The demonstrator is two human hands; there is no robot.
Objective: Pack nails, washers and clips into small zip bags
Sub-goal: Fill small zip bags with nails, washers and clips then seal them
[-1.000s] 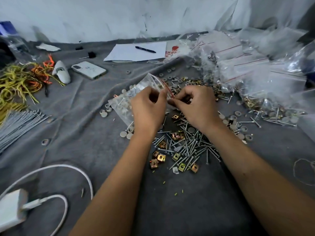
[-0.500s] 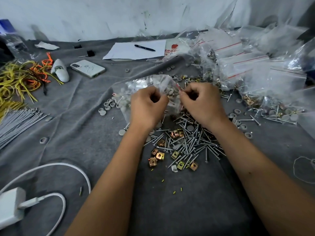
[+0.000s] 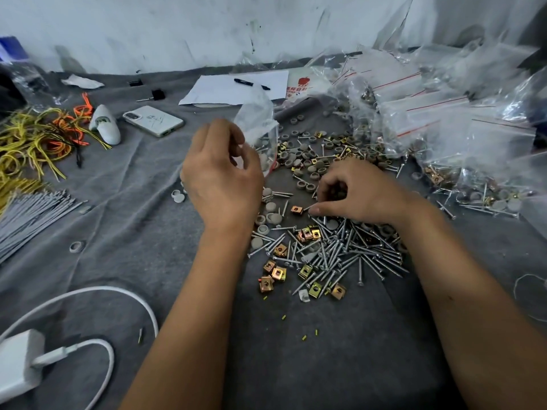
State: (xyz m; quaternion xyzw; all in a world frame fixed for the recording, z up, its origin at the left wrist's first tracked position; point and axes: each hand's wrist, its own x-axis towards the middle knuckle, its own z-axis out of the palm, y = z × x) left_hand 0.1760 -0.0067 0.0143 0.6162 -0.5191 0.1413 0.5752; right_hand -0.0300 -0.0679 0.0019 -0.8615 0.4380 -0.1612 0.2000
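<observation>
Holding zip bag [image 3: 257,122] aloft, left hand [image 3: 220,176]

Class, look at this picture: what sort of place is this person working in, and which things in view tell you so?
Probably an informal hand-packing workspace, perhaps at home or in a small workshop. Loose nails, clips and washers lie on a grey cloth by a scuffed wall, with filled zip bags heaped at the right.
</observation>
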